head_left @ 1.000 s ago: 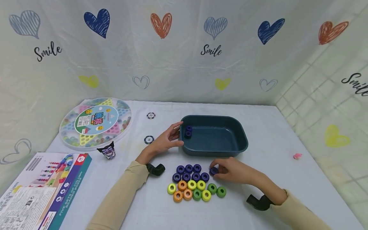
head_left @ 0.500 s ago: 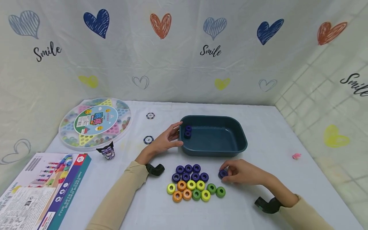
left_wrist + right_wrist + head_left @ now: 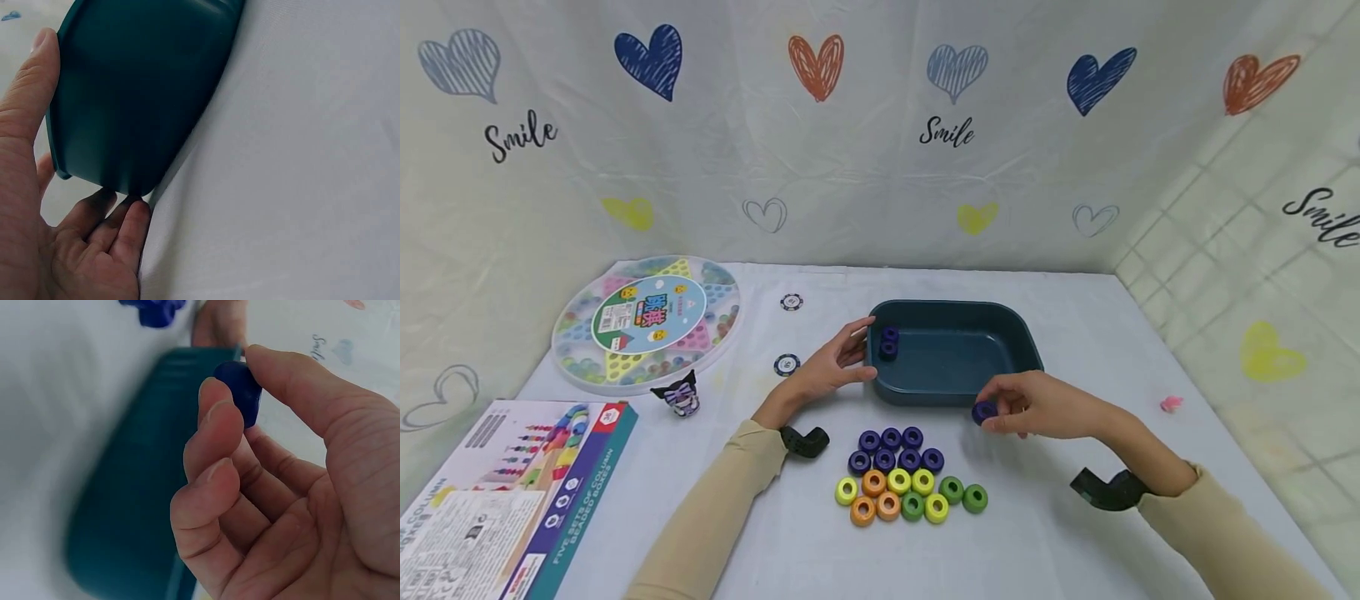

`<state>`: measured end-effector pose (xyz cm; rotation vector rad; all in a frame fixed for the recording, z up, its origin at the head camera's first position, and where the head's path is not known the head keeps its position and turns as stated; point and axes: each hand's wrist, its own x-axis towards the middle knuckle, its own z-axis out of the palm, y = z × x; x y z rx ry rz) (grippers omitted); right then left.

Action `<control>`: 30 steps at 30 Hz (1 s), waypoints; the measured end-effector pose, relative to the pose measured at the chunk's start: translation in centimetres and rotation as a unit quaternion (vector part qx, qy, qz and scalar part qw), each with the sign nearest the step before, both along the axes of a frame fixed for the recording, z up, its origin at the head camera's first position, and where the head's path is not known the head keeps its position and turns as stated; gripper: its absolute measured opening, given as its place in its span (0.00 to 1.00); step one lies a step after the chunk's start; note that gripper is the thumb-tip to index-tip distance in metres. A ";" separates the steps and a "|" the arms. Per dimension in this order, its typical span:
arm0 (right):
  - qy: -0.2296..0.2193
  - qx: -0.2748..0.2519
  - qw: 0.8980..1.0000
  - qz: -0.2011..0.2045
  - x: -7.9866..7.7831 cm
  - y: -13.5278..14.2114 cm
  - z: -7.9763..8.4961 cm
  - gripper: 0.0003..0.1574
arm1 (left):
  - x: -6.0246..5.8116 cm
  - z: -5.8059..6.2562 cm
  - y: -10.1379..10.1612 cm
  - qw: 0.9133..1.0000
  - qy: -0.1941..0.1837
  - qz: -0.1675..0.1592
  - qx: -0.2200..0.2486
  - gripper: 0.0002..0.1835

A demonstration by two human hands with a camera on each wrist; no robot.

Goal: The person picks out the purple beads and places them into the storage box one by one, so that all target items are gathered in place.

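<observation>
My right hand (image 3: pixel 1037 404) pinches a dark purple, glossy ring-shaped bead (image 3: pixel 982 413) between thumb and fingertips, the gap between them no wider than the bead, the other fingers bent inward. The bead sits just in front of the near wall of the deep teal plastic basin (image 3: pixel 970 358) with rounded corners, toward its right end; I cannot tell whether the two touch. My left hand (image 3: pixel 827 367) is curved loosely round the basin's left end — widely parted, thumb by the near-left corner, fingertips against the wall. Inside, against the basin's left wall, lie two more purple beads (image 3: pixel 889 334), and a broad stretch of bare floor runs from them to the right wall. In front of the basin, a strip of white tablecloth (image 3: pixel 1000 550) separates its near edge from seven purple beads (image 3: pixel 909 451) in two rows. Beyond those, farther from the basin, are four yellow beads (image 3: pixel 898 472), three orange beads (image 3: pixel 874 474) and three green beads (image 3: pixel 951 481), closely bunched. To the basin's right, open cloth spreads out to a small pink piece (image 3: pixel 1171 404) — it lies well apart from the rim. Left of the basin, past my left fingers, two black-and-white round chips (image 3: pixel 792 302) lie flat, one farther back than the other.
</observation>
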<state>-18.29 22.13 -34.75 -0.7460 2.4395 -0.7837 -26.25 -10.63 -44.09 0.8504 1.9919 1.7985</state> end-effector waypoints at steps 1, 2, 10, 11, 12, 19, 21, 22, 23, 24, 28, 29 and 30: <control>0.002 0.002 1.000 -0.003 -0.4 -0.1 0.4 0.25 | 0.1 0.3 -0.1 1.000 -0.001 -0.002 0.001 0.44; 0.004 0.003 1.000 -0.005 -0.9 -0.3 0.7 0.25 | 0.3 0.5 -0.1 1.000 -0.001 -0.004 0.002 0.44; 0.023 0.001 1.000 -0.011 -4.9 -2.3 1.8 0.25 | 0.9 1.5 -0.3 1.000 -0.003 0.005 -0.003 0.44; 0.027 0.003 1.000 -0.008 -5.4 -2.7 1.8 0.25 | 0.9 1.4 -0.3 1.000 -0.005 0.006 -0.002 0.44; 0.032 0.008 0.999 -0.004 -5.9 -3.1 1.7 0.25 | 0.9 1.4 -0.3 1.000 -0.006 0.007 -0.001 0.44; 0.023 0.027 0.999 0.018 -9.4 -6.0 1.1 0.24 | 0.0 -0.3 -0.4 1.000 0.001 0.013 0.006 0.44; 0.008 0.035 0.999 0.022 -10.3 -6.7 0.8 0.24 | -0.3 -0.8 -0.3 1.000 0.005 0.016 0.001 0.43; -0.001 0.040 0.999 0.023 -10.7 -7.0 0.6 0.24 | -0.4 -0.9 -0.3 1.000 0.006 0.016 0.000 0.43; -0.008 0.047 0.999 0.025 -11.1 -7.3 0.4 0.24 | -0.4 -1.0 -0.3 1.000 0.005 0.015 0.000 0.43; -0.018 0.055 0.998 0.027 -11.4 -7.5 0.2 0.24 | -0.5 -1.1 -0.2 1.000 0.005 0.013 -0.001 0.43; -0.051 0.099 0.993 0.046 -12.4 -8.5 -0.4 0.23 | -0.6 -1.1 0.0 1.000 0.001 0.001 0.001 0.43; -0.060 0.112 0.991 0.050 -12.6 -8.8 -0.5 0.23 | -0.6 -1.0 0.0 1.000 -0.001 -0.001 0.000 0.44; -0.069 0.126 0.988 0.054 -12.7 -9.1 -0.6 0.22 | -0.6 -0.9 -0.1 1.000 -0.003 -0.004 -0.001 0.44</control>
